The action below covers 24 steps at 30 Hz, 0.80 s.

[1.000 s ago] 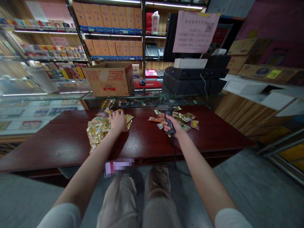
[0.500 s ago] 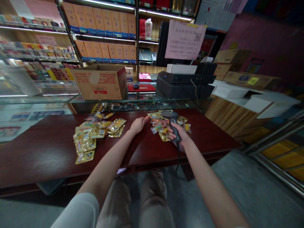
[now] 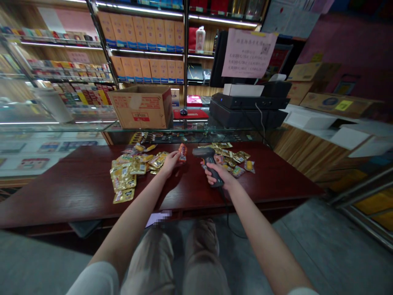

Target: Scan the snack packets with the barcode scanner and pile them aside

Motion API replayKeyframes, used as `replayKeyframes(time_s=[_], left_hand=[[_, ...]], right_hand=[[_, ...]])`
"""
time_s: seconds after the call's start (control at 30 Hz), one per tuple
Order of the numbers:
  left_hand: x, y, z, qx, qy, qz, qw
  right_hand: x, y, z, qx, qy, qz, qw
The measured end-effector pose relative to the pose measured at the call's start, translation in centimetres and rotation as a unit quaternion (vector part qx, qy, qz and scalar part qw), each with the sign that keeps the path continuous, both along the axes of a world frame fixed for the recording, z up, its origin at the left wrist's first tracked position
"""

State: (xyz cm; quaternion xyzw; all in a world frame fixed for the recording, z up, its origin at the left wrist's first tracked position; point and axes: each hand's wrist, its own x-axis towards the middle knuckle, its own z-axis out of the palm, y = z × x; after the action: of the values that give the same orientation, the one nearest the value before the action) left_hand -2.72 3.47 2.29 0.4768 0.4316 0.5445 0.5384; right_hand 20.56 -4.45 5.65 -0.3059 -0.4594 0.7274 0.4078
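Between the fingers of my left hand (image 3: 170, 163) is a small orange-red snack packet (image 3: 182, 152), raised over the dark red desk (image 3: 181, 192). My right hand (image 3: 219, 174) is wrapped round the handle of a black barcode scanner (image 3: 206, 155), whose head points left toward the packet. Left of my left hand lies a heap of gold snack packets (image 3: 125, 176), with some clear packets holding yellow pieces at its back. A second pile of mixed packets (image 3: 235, 157) lies behind and right of the scanner, partly hidden by it.
An open cardboard box (image 3: 141, 107) stands on the glass counter (image 3: 196, 131) behind the desk. To its right are a mouse (image 3: 183, 112) on a red pad and a black monitor with a pink notice (image 3: 248, 53). The scanner's cable (image 3: 229, 217) hangs over the desk's front edge.
My left hand shows the orange-red packet more plainly, held upright. The scanner has moved left off the right pile and turned toward the packet. The whole view has shifted slightly.
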Motion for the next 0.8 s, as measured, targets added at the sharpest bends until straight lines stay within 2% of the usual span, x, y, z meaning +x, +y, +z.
replayKeyframes(time_s=[0.13,0.3,0.37,0.43,0.5,0.6,0.67,0.73,0.8], left_hand=[[-0.6,-0.6,-0.3,-0.015,-0.021,0.025,0.999],[-0.8,-0.7,-0.3,0.000,0.024,0.038,0.999],[-0.8,-0.7,0.0,0.015,0.071,0.050,0.996],[-1.1,-0.8,0.6,0.038,0.181,0.092,0.979],[-1.6,-1.1,1.4,0.077,0.341,0.144,0.926],[-2.9,-1.9,2.7,0.126,0.563,0.194,0.793],[-3.8,-2.5,3.2,0.130,0.654,0.214,0.714],[-4.6,-2.9,3.3,0.118,0.707,0.220,0.661],[-4.9,-2.9,3.1,0.110,0.734,0.218,0.634]], right_hand=[[-1.8,-0.3,-0.1,-0.003,-0.028,0.011,1.000],[-2.7,-0.5,-0.6,-0.013,-0.043,0.014,0.999],[-2.8,-0.5,-0.8,-0.015,-0.047,0.017,0.999],[-2.8,-0.5,-0.8,-0.016,-0.043,0.017,0.999],[-2.5,-0.5,-0.6,-0.016,-0.031,0.009,0.999],[-1.5,-0.2,-0.3,-0.014,-0.005,-0.006,1.000],[-0.3,0.3,-0.1,-0.016,0.013,-0.018,1.000],[1.0,0.9,0.1,-0.027,0.029,-0.031,0.999],[2.4,1.7,0.4,-0.036,0.048,-0.047,0.997]])
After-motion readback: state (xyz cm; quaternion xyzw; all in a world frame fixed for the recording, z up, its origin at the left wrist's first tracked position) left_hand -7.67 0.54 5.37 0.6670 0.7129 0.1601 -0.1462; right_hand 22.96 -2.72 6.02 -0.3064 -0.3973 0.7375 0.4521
